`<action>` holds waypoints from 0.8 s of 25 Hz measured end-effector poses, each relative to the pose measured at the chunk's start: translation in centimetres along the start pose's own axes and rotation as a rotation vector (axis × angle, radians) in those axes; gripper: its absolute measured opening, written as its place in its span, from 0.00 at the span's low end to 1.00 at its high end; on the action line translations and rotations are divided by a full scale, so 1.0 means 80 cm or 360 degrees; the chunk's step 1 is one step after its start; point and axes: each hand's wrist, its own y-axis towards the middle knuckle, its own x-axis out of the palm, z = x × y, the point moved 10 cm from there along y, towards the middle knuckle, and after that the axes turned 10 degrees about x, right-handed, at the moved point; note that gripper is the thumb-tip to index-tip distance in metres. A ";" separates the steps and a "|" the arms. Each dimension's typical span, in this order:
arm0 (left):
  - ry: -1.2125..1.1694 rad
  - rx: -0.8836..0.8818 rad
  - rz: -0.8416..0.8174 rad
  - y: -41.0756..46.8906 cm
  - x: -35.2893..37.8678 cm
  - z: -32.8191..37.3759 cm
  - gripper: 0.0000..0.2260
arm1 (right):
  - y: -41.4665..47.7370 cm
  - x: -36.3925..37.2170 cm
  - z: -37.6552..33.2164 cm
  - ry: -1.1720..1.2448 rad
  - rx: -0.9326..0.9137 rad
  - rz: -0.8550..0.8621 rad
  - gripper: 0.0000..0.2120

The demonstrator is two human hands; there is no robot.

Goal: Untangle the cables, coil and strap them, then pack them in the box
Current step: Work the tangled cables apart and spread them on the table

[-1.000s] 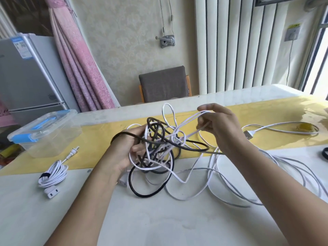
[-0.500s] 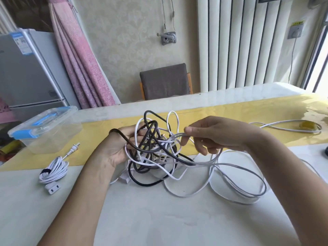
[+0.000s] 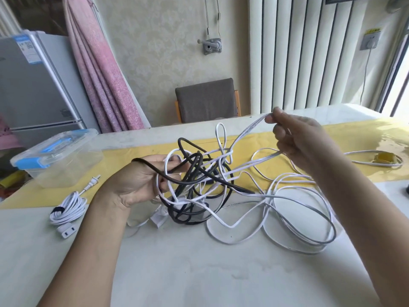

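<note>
The tangle (image 3: 199, 180) of cords is being held just above the yellow runner (image 3: 365, 140), over its near edge and about midway along it. The left hand (image 3: 137, 182) is gripping that knot from the left, fingers curled in through the loops. A black cable (image 3: 152, 166) is running across the palm, and thin white strands are wrapping over the fingers.

The right hand (image 3: 303, 140) is raised above the runner, to the right of the knot. It is pinching a flat white cable (image 3: 247, 129) between thumb and fingertips, with the other fingers bent in behind. That cable is stretching in a straight line from the pinch down to a small white loop at the top of the knot. A second white strand is passing beneath the hand.

On the near side of the runner, loose loops (image 3: 309, 249) of white cord are lying spread on the pale table (image 3: 199, 273).

Near the runner's left end, just off its near edge, a coiled white cable (image 3: 66, 207) is lying, bound by a dark strap, its plug pointing onto the yellow. The box (image 3: 57, 160), clear with blue latches and its lid on, is sitting on the runner's left end, well apart from both hands. Beyond the runner's far side, a brown chair (image 3: 207, 103) is standing at the table.
</note>
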 end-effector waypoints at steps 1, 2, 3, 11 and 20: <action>-0.0052 0.0032 0.0014 0.000 -0.005 0.003 0.19 | -0.001 -0.008 -0.006 -0.0363 -0.0080 0.0131 0.10; -0.0089 0.0057 0.0048 0.000 -0.009 0.006 0.19 | -0.003 -0.015 -0.014 -0.0730 -0.0172 0.0279 0.07; -0.0088 0.0078 0.0065 -0.001 -0.009 0.009 0.19 | -0.010 -0.015 -0.025 -0.1065 -0.0301 0.0436 0.06; -0.0231 0.0286 -0.0025 0.008 0.015 0.023 0.07 | -0.064 0.091 -0.031 -0.1621 -0.1010 0.0221 0.05; -0.0166 0.0271 -0.0219 0.008 0.037 0.019 0.17 | -0.055 0.120 0.011 -0.1801 -0.0743 -0.0168 0.04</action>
